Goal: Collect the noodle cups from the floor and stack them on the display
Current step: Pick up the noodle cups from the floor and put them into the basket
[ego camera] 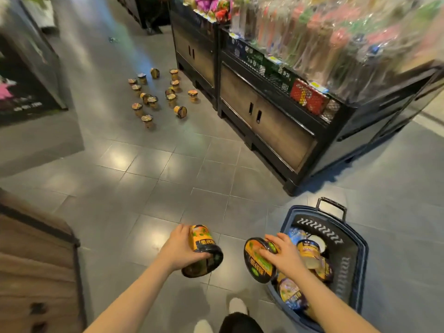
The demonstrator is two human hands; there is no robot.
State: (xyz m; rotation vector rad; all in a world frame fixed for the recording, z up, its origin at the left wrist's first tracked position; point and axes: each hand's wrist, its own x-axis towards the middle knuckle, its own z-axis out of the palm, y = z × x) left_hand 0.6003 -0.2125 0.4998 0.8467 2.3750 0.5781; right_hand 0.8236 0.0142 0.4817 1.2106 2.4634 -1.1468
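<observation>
Two noodle cups in hand, basket on the right

Left grip (179,248) wraps one noodle cup (204,251) on its side; right grip (284,254) clutches another cup (258,260) over the blue basket (358,272). More scattered cups (158,94) sit far off on the floor, left of the display (276,116).

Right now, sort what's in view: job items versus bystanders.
Job:
- cup in left hand
- cup in right hand
- scattered floor cups
- blue basket holding cups

Bystanders:
- black display cabinets
- wrapped bottles on top
- wooden unit, near left
</observation>
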